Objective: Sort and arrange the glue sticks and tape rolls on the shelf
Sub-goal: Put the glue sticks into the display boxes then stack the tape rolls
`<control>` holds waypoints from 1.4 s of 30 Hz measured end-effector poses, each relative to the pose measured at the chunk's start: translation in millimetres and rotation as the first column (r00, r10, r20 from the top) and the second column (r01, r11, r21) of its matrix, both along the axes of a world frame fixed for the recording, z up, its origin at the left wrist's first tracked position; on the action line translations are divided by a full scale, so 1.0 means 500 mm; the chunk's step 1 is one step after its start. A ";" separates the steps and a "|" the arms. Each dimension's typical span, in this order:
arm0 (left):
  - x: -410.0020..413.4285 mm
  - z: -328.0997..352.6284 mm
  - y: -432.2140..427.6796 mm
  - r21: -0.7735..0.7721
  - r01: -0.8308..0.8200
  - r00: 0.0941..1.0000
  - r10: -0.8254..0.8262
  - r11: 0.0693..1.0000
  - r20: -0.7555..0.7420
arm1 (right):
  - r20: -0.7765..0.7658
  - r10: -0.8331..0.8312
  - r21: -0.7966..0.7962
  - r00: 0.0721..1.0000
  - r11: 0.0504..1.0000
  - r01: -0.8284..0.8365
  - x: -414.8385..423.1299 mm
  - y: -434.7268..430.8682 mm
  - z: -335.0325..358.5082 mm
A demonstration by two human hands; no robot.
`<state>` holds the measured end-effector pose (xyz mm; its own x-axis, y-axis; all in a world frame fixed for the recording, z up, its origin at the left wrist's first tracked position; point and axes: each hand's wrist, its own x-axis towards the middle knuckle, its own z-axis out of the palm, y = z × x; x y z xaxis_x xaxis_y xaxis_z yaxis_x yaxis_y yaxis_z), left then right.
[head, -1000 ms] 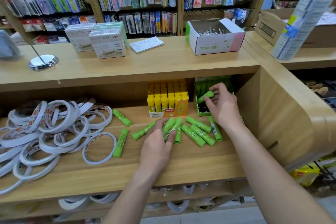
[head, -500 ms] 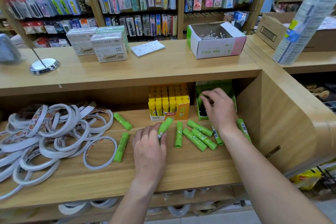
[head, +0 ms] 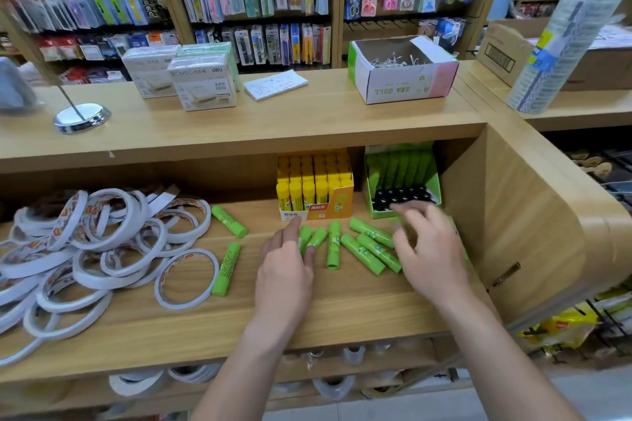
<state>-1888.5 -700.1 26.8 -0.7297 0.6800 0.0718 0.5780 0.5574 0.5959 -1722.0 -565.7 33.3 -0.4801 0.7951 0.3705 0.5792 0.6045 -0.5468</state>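
on the wooden shelf (head: 205,318) under the worktop (head: 273,120), a tangled heap of white tape rolls (head: 85,249) fills the left side, and a single tape ring (head: 186,278) lies flat at its right edge. just right of that ring lie two loose green glue sticks, the rear stick (head: 228,221) slanted near the back and the front stick (head: 226,268) nearer the shelf's front edge. at the back of the shelf a yellow box (head: 314,212) holds upright yellow glue sticks, and beside it on the right a green box (head: 434,186) shows black caps standing in rows. the left hand (head: 285,270) lies palm down in front of the yellow box, its fingers (head: 294,227) fairly straight and a little spread, resting on a pair of green sticks (head: 317,236) whose ends poke out beyond them. a middle stick (head: 333,244) lies just to the right, then three slanted sticks (head: 371,251) side by side. the right hand (head: 431,249) hovers in front of the green box, blurred, its fingers loosely spread; whether they touch anything cannot be told. on the worktop stand white cartons (head: 191,79), a notepad (head: 275,84), an open box of clips (head: 402,89) and a chrome base (head: 81,116).
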 end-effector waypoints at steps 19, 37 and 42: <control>0.027 -0.013 0.003 -0.056 0.041 0.999 -0.041 0.998 0.000 | 0.254 0.230 -0.153 0.940 0.969 -0.196 0.003 -0.096 -0.041; 0.038 -0.016 -0.005 -0.026 -0.008 0.997 0.006 1.000 -0.072 | 0.291 0.296 -0.243 0.910 0.943 -0.229 0.012 -0.094 -0.025; 0.020 -0.019 -0.022 -0.081 0.069 0.996 -0.073 0.994 -0.047 | 0.377 0.378 -0.220 0.845 0.923 -0.315 0.028 -0.102 -0.023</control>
